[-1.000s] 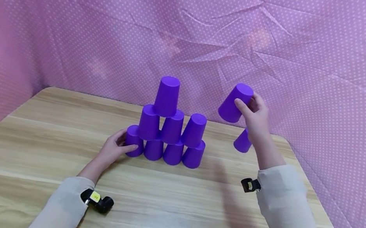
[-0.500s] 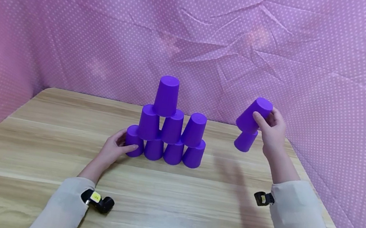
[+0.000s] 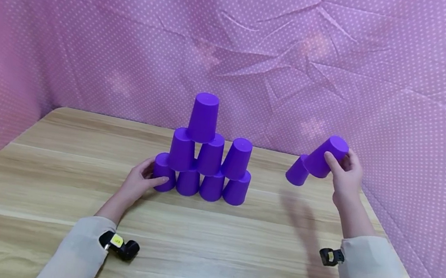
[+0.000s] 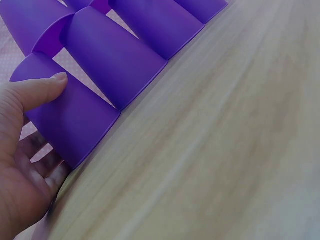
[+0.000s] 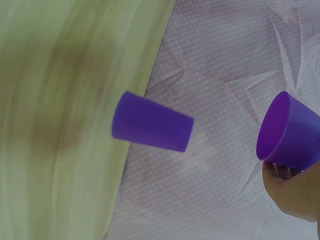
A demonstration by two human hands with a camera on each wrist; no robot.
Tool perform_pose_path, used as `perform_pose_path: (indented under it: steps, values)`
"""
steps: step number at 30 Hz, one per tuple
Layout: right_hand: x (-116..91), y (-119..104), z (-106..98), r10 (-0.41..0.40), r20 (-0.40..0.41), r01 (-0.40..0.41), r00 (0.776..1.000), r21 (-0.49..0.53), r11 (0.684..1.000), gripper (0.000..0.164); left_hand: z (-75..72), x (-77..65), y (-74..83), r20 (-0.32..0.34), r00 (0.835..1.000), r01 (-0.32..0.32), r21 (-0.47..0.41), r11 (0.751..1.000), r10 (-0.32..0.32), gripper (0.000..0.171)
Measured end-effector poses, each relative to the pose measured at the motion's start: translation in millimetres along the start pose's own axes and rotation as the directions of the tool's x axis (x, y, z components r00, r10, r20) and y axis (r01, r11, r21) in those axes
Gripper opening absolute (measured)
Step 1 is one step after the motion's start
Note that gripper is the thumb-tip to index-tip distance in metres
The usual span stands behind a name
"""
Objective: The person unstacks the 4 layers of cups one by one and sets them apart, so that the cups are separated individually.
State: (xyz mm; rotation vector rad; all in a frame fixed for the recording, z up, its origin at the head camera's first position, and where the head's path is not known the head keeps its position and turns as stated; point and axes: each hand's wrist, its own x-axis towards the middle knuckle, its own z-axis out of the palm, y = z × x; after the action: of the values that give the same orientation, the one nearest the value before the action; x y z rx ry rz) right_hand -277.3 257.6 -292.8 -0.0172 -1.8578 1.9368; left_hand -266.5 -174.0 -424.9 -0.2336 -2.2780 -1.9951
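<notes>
Purple cups stand upside down in a stepped pyramid in the head view, with a single top cup [image 3: 203, 118] over the left pair of the middle row. My left hand [image 3: 137, 185] grips the leftmost bottom cup [image 4: 75, 110], its thumb across the front and its fingers round the far side. At the right, my right hand [image 3: 347, 179] holds another purple cup [image 3: 326, 157] tilted in the air, thumb on the near side. Beyond that cup a lone purple cup [image 5: 152, 121] stands upside down on the table, partly covered by the held one in the head view.
The wood-grain table [image 3: 172, 247] runs back to a pink dotted cloth [image 3: 142, 40] that hangs behind and along both sides. The right end of the pyramid's middle row holds one cup [image 3: 237, 158] with nothing on it.
My right hand has moved to the right and down with its cup, now partly in front of the lone cup. The left hand and the pyramid stay put.
</notes>
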Motion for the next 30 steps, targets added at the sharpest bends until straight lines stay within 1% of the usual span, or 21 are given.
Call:
perform_pose_path:
  steps: [6, 10, 13, 15, 16, 19, 22, 23, 25, 30]
  values:
    - [0, 9, -13, 0.032, -0.041, -0.032, 0.999, -0.009, 0.999, 0.051, 0.4, 0.5, 1.2, -0.007, 1.000, 0.013, 0.021, 1.000, -0.013, 0.065]
    - [1, 15, -21, 0.067, -0.075, -0.067, 0.995, 0.001, 0.998, 0.051, 0.4, -0.1, 1.9, -0.004, 1.000, 0.011, 0.017, 1.000, -0.011, 0.066]
    - [3, 21, -26, 0.077, -0.101, -0.078, 0.992, 0.000, 0.997, 0.049, -0.1, -0.1, 2.1, -0.003, 1.000, 0.010, 0.023, 1.000, -0.010, 0.066]
    - [5, 25, -29, 0.092, -0.122, -0.094, 0.988, -0.012, 0.996, 0.050, -0.6, 0.3, 1.8, -0.004, 1.000, 0.005, 0.028, 1.000, -0.005, 0.066]
    - [6, 27, -31, 0.099, -0.131, -0.102, 0.986, -0.013, 0.995, 0.051, -0.1, -0.8, 5.2, -0.002, 1.000, 0.003, 0.027, 1.000, -0.003, 0.065]
    - [8, 32, -36, 0.123, -0.158, -0.127, 0.980, -0.018, 0.992, 0.053, 0.2, -0.6, 6.6, 0.003, 1.000, -0.004, 0.012, 1.000, 0.004, 0.064]
    - [11, 38, -40, 0.142, -0.177, -0.150, 0.974, -0.028, 0.988, 0.053, 0.8, -0.9, 7.1, 0.001, 1.000, 0.001, 0.006, 1.000, -0.001, 0.063]
    - [11, 39, -41, 0.148, -0.180, -0.156, 0.973, -0.032, 0.987, 0.053, 0.3, 0.1, 3.9, -0.001, 1.000, 0.002, 0.008, 1.000, -0.002, 0.064]
    - [13, 42, -43, 0.159, -0.187, -0.170, 0.969, -0.043, 0.984, 0.055, 0.1, -0.9, 3.2, -0.002, 1.000, 0.005, 0.022, 1.000, -0.005, 0.065]
    - [18, 48, -50, 0.194, -0.209, -0.211, 0.959, -0.065, 0.975, 0.058, 0.1, -2.9, 2.1, -0.003, 1.000, 0.005, 0.023, 1.000, -0.005, 0.065]
